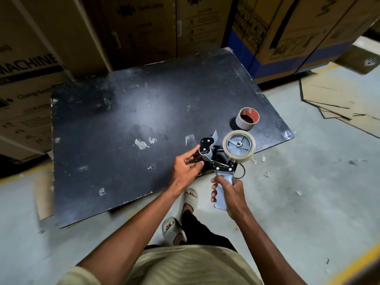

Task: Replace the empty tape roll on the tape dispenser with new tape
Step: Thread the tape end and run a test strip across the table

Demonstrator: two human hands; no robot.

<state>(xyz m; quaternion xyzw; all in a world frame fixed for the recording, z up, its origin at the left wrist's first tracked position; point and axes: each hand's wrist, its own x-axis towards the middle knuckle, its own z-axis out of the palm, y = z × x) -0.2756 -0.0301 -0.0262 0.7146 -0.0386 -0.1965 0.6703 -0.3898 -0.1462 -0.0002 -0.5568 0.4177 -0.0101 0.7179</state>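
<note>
A tape dispenser (218,161) with a grey handle and black frame is held over the near right edge of the black table (123,124). My right hand (230,192) grips its handle. A roll of clear tape (239,146) sits on the dispenser's grey wheel. My left hand (187,165) pinches the front roller end of the dispenser, where a clear strip of tape sticks up. An empty cardboard tape core (247,118) with a red inside stands on the table's right side, beyond the dispenser.
Large cardboard boxes (144,27) stand stacked behind and left of the table. Flattened cardboard sheets (339,101) lie on the concrete floor at the right. Scraps of tape are stuck on the table. My sandalled feet (181,214) are below the table's near edge.
</note>
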